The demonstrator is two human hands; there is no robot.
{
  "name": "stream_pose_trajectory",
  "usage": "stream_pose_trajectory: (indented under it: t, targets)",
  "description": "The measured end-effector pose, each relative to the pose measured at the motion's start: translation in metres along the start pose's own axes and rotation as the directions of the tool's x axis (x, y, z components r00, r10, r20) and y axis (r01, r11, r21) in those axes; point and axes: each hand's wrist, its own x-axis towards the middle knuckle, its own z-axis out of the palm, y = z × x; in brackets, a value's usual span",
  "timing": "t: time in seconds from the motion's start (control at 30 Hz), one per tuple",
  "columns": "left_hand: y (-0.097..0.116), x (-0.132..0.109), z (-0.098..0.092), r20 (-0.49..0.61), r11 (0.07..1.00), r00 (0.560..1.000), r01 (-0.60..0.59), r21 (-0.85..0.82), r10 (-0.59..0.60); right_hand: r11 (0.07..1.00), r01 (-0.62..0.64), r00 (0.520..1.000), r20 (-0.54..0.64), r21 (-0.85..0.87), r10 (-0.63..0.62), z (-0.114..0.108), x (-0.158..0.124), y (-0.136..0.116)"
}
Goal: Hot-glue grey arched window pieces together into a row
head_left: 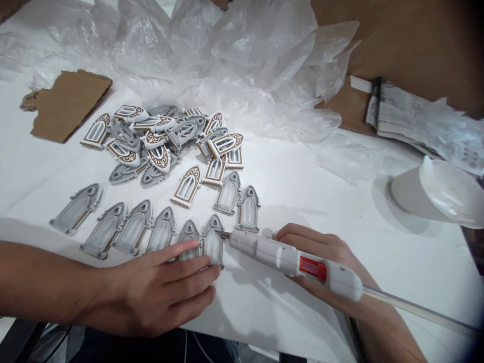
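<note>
My right hand point(321, 254) grips a white glue gun point(295, 259) with a red trigger, a clear glue stick trailing from its back. The nozzle touches the top of a small grey arched window piece point(213, 246). My left hand point(159, 290) rests on the table with fingers stretched forward, the fingertips pressing on that piece's lower edge. The piece ends a row of grey arched pieces point(132, 229) lying side by side on the white table point(302, 186).
A heap of brown-and-white arched window pieces point(162, 141) lies behind the row. Crumpled clear plastic sheeting point(234, 65) covers the back. A cardboard scrap point(70, 103) sits at the left, a cardboard box point(408, 45) at the right, a clear plastic dish point(451, 189) beside it.
</note>
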Motion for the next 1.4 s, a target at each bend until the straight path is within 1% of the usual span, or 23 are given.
stream_pose_trajectory:
  t: [0.13, 0.3, 0.37, 0.43, 0.6, 0.63, 0.77, 0.87, 1.0, 1.17, 1.3, 1.4]
  targets:
    - [0.001, -0.001, 0.001, 0.001, 1.0, 1.0, -0.009, 0.003, 0.009, 1.0, 0.02, 1.0, 0.008, -0.005, -0.02, -0.001, 0.0, 0.0]
    - [0.0, -0.002, 0.001, 0.02, 1.0, 1.0, -0.023, 0.006, 0.023, 1.0, 0.022, 1.0, -0.019, -0.017, -0.022, -0.002, 0.002, 0.0]
    - [0.0, -0.002, 0.001, 0.008, 1.0, 1.0, -0.009, 0.001, 0.009, 0.999, 0.016, 1.0, -0.022, -0.036, -0.017, -0.003, 0.003, -0.001]
    - [0.0, -0.001, 0.001, 0.001, 1.0, 1.0, -0.019, 0.001, 0.019, 0.999, 0.023, 1.0, -0.017, -0.042, -0.024, -0.003, 0.003, -0.002]
    - [-0.002, 0.0, -0.001, -0.003, 1.0, 1.0, -0.02, 0.001, 0.02, 0.999, 0.042, 0.999, 0.031, 0.03, -0.043, -0.007, 0.002, -0.001]
    - [-0.003, 0.0, -0.002, 0.0, 1.0, 1.0, -0.029, 0.007, 0.029, 0.997, 0.049, 0.998, 0.031, 0.053, -0.05, -0.008, 0.002, 0.0]
    - [-0.006, 0.0, -0.007, -0.011, 0.991, 0.991, -0.132, 0.008, 0.132, 0.991, 0.053, 0.998, 0.03, 0.119, -0.057, -0.01, 0.0, 0.005]
    - [-0.004, 0.0, -0.011, -0.041, 0.993, 0.992, -0.117, -0.007, 0.116, 0.984, 0.045, 0.995, 0.075, 0.174, -0.059, -0.011, 0.001, 0.003]
    - [-0.002, 0.0, -0.013, -0.031, 0.995, 0.994, -0.102, 0.003, 0.102, 0.98, 0.027, 0.984, 0.166, 0.199, -0.061, -0.011, 0.004, -0.005]
    - [-0.007, 0.0, -0.011, -0.022, 0.987, 0.986, -0.163, 0.005, 0.163, 0.981, -0.008, 0.974, 0.226, 0.191, -0.036, -0.011, 0.005, -0.006]
    - [-0.009, 0.001, -0.01, -0.011, 0.986, 0.986, -0.168, 0.005, 0.168, 0.981, -0.025, 0.968, 0.249, 0.191, -0.024, -0.009, 0.004, -0.003]
    - [-0.009, 0.001, -0.01, -0.012, 0.988, 0.988, -0.155, 0.012, 0.155, 0.983, -0.007, 0.969, 0.244, 0.185, -0.039, -0.008, 0.004, -0.003]
